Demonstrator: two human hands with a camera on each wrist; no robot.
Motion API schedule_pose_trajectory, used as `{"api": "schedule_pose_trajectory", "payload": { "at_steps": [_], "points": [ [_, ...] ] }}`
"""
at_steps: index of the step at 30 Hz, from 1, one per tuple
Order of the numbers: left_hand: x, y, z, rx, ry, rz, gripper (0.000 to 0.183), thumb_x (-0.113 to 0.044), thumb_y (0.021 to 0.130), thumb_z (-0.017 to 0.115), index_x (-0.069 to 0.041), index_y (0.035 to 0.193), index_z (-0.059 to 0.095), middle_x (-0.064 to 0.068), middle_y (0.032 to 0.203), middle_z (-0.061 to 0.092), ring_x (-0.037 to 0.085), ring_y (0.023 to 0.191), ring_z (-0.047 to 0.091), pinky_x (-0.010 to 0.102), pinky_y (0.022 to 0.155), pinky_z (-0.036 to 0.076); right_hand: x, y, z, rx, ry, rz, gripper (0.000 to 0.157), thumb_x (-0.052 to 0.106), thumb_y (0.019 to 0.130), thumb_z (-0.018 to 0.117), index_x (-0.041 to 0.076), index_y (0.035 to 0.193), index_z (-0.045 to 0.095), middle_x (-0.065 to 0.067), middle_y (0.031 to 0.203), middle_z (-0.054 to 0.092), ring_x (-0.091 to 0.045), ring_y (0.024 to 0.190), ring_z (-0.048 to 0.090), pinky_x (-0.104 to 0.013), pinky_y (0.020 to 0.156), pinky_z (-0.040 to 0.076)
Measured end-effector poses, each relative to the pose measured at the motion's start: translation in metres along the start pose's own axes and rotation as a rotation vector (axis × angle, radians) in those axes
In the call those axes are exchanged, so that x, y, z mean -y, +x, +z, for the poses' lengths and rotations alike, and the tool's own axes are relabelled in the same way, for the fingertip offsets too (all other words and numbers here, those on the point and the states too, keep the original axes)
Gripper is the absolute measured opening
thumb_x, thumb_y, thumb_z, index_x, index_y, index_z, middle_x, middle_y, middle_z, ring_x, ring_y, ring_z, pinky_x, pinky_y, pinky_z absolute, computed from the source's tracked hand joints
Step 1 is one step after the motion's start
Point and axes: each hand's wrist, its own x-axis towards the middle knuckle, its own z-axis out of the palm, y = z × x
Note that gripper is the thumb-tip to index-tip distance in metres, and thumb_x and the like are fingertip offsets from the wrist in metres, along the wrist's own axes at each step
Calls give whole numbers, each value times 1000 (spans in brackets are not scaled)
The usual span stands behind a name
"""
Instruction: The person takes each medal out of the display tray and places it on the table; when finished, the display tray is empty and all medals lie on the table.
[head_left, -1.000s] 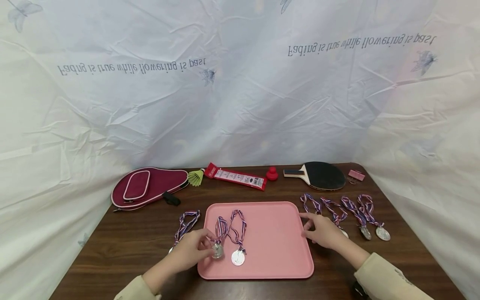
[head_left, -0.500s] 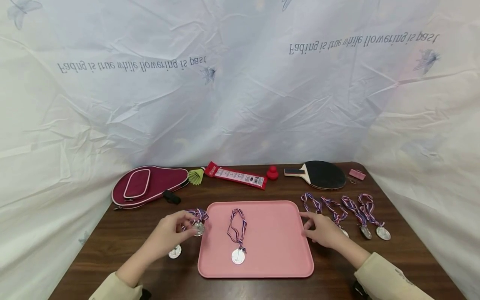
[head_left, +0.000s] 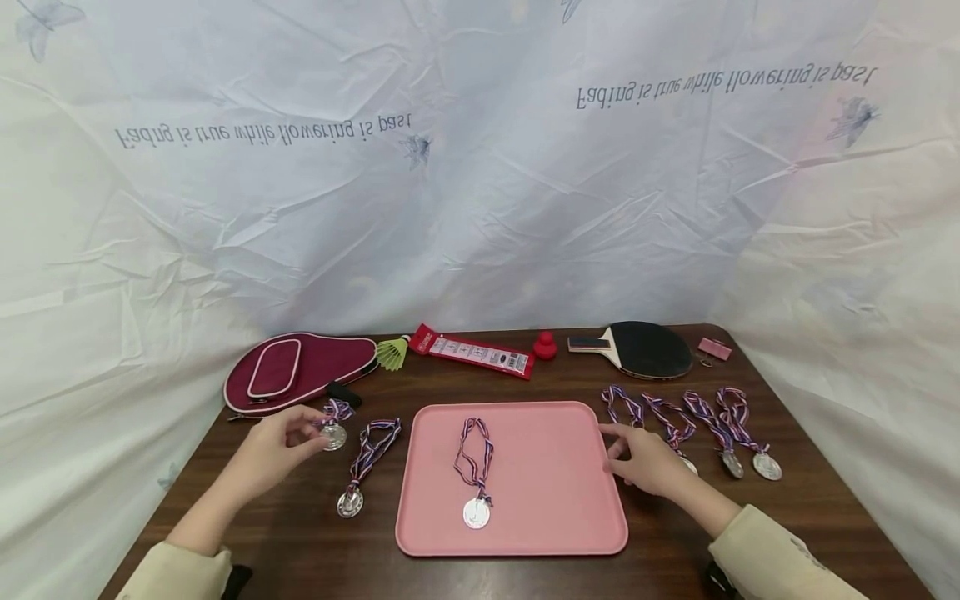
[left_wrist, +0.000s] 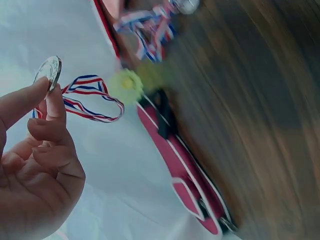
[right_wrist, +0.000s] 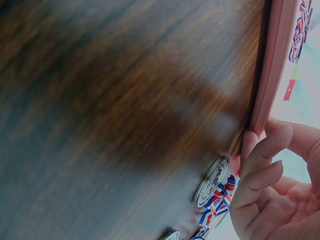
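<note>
In the head view my left hand [head_left: 281,446] pinches a silver medal [head_left: 333,436] above the table, left of the pink tray [head_left: 551,537]. Its striped ribbon [left_wrist: 92,100] trails loose in the left wrist view. One medal [head_left: 476,512], ribbon looped behind it, lies in the tray's left half. Another medal [head_left: 350,502] lies on the table between my left hand and the tray. My right hand [head_left: 645,460] holds the tray's right rim, thumb and a finger at the edge in the right wrist view. Several ribboned medals [head_left: 766,466] lie right of the tray, one partly behind that hand.
Along the back of the table lie a maroon racket case [head_left: 337,358], a black clip-like object [head_left: 343,393], a yellow shuttlecock [head_left: 392,353], a red packet [head_left: 480,354], a red knob-shaped object [head_left: 544,346], a table tennis bat [head_left: 648,350] and a small pink item [head_left: 714,348]. White cloth [head_left: 480,208] hangs behind.
My left hand has lifted the pinched medal out of the tray and carried it left, past the medal on the table. The right hand stays at the tray's rim.
</note>
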Motion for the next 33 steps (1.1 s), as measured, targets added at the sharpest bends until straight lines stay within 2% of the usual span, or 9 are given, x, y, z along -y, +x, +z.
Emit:
{"api": "schedule_pose_trajectory", "payload": {
  "at_steps": [8, 13, 17, 23, 27, 33],
  "points": [
    [39, -5, -10, 20, 28, -59, 28, -27, 78, 69, -10, 99, 61, -1, 75, 57, 7, 57, 49, 25, 51, 39, 2, 0, 1, 1, 1, 17, 55, 9, 75, 70, 8, 127, 49, 2, 69, 55, -15, 49, 50, -30, 48, 40],
    [54, -10, -9, 48, -6, -69, 29, -25, 78, 69, -8, 99, 60, 1, 75, 57, 7, 57, 49, 24, 50, 39, 2, 0, 1, 4, 0, 18, 55, 9, 75, 70, 8, 127, 49, 2, 69, 55, -15, 49, 50, -30, 48, 40],
    [59, -11, -4, 108, -64, -34, 26, -23, 78, 69, -8, 98, 61, 1, 74, 57, 7, 57, 50, 24, 50, 39, 2, 0, 0, -4, 0, 2, 55, 8, 75, 70, 7, 126, 49, 2, 69, 55, -15, 48, 50, -30, 47, 40],
    [65, -14, 1, 261, -141, 21, 27, -18, 81, 66, -2, 102, 59, 1, 73, 58, 9, 61, 53, 24, 54, 42, 1, 0, -1, -4, -9, -9, 55, 8, 75, 70, 6, 126, 49, 3, 69, 54, -15, 48, 50, -30, 47, 40],
    [69, -17, 0, 347, -176, 18, 29, -15, 82, 64, 2, 105, 59, 3, 73, 58, 9, 64, 54, 24, 56, 43, 1, 0, 0, -3, -11, -12, 55, 8, 75, 70, 6, 126, 49, 3, 69, 54, -15, 48, 50, -29, 47, 40],
    [78, -24, 2, 383, -140, 1, 31, -16, 81, 65, 2, 105, 59, 1, 71, 59, 6, 63, 52, 24, 56, 41, 1, 0, 0, -7, -11, -21, 55, 8, 75, 70, 6, 126, 50, 3, 68, 54, -14, 47, 50, -29, 47, 40]
  ]
}}
